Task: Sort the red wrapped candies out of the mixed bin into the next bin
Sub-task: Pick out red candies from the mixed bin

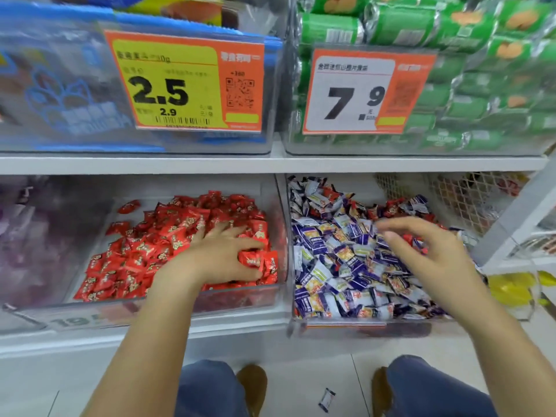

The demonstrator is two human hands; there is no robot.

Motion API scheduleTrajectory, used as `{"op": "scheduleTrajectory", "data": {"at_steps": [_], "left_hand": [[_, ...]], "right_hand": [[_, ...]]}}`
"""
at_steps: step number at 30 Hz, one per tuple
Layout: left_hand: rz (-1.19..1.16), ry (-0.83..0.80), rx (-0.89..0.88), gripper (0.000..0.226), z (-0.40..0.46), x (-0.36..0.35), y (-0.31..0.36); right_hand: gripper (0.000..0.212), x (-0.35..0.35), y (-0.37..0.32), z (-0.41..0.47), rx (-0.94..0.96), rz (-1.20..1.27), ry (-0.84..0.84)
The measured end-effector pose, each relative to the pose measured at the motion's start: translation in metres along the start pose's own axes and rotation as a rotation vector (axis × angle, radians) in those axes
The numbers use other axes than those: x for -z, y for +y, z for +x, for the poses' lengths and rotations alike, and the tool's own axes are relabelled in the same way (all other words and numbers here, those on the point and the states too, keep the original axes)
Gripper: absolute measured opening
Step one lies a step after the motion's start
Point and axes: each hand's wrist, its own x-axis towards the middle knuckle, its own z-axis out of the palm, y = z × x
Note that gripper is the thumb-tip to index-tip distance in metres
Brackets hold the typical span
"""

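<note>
The left clear bin [228, 296] is filled with red wrapped candies [168, 236]. Next to it on the right, the mixed bin [361, 322] holds mostly blue-and-white candies [340, 266], with a few red ones [394, 206] near its back. My left hand [216, 260] lies on the red pile at the bin's right front. Its thumb and forefinger pinch a red candy [251, 260]. My right hand [430, 251] hovers blurred over the mixed bin, fingers loosely spread and pointing left, holding nothing.
A white shelf board [270, 164] hangs low over both bins, carrying bins with price tags [186, 82] and green packs [451, 31]. A purple-filled bin [36, 236] sits far left and a wire mesh rack [469, 200] at right. One wrapped candy [326, 398] lies on the floor between my knees.
</note>
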Motion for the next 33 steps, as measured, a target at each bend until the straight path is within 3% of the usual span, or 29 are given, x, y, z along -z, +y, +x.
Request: {"op": "scheduleTrajectory", "data": {"at_steps": [3,6,9,13,16,20,26,30,33], "left_hand": [[0.156,0.127,0.264,0.063,0.014,-0.005,-0.022],[0.064,0.241,0.38,0.068,0.013,-0.002,-0.042],[-0.115,0.356,0.268,0.071,0.01,0.01,-0.028],[-0.256,0.633,0.068,0.039,0.0,0.034,0.031],[-0.246,0.711,-0.073,0.033,-0.013,0.042,0.082],[-0.27,0.553,-0.349,0.03,-0.022,0.03,0.149],[-0.046,0.17,-0.507,0.056,0.049,-0.011,0.238],[0.007,0.103,-0.523,0.07,0.111,-0.028,0.291],[0.144,-0.008,-0.4,0.09,0.148,-0.03,0.316]], "right_hand": [[0.016,0.025,0.019,-0.011,-0.072,0.0,0.05],[0.015,0.044,0.034,-0.021,-0.121,-0.059,0.123],[0.009,0.058,0.048,-0.025,-0.194,-0.075,0.266],[0.013,0.07,0.069,-0.027,-0.312,-0.192,0.445],[0.021,0.069,0.086,-0.028,-0.379,-0.277,0.486],[0.032,0.072,0.099,-0.026,-0.436,-0.229,0.494],[0.025,0.08,0.112,-0.023,-0.475,-0.14,0.43],[0.025,0.084,0.12,-0.022,-0.458,-0.093,0.394],[0.025,0.088,0.126,-0.021,-0.441,-0.108,0.356]]}}
